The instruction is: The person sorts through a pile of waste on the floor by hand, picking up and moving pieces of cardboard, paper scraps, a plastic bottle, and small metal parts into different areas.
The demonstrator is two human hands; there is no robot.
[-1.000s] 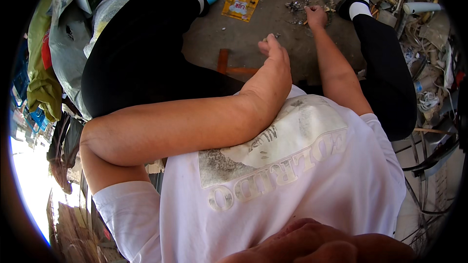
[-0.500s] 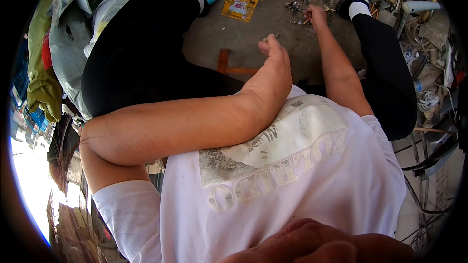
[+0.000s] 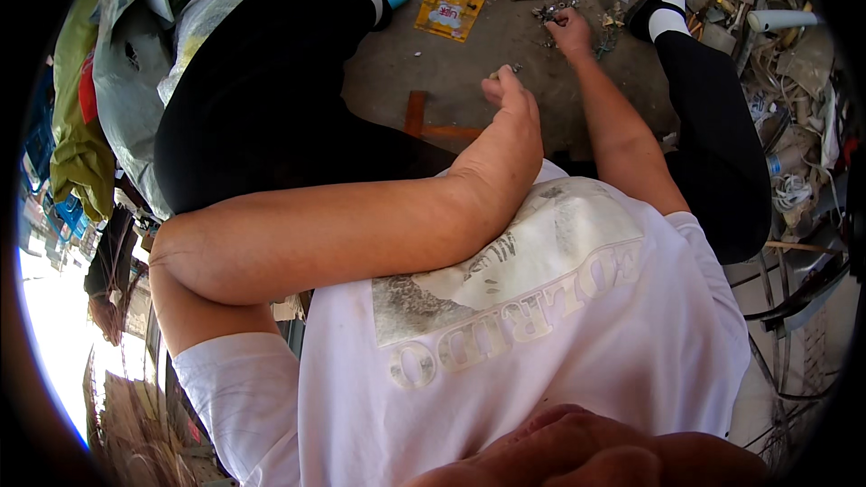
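Observation:
My left hand [image 3: 516, 101] is held in front of my chest with its fingers curled inward. A tiny greyish bit shows at its fingertips; what the palm holds is hidden. My right hand [image 3: 570, 34] reaches down to the ground farther out, its fingers bent and pressed together at a small heap of dark metal-looking bits [image 3: 545, 13]. Whatever it pinches is too small to name. Beside that hand lies a greenish tangle of small bits [image 3: 608, 39].
A yellow and red packet [image 3: 449, 13] lies on the ground ahead. Nearer me is a reddish-brown L-shaped bar [image 3: 415, 114]. Mixed scrap with a white tube [image 3: 783, 20] piles up at right. Bulky plastic sacks [image 3: 126, 81] stand at left. My legs spread on both sides.
My right hand has moved slightly left, onto the dark heap, uncovering the greenish tangle. My left hand has stayed almost in place, still curled.

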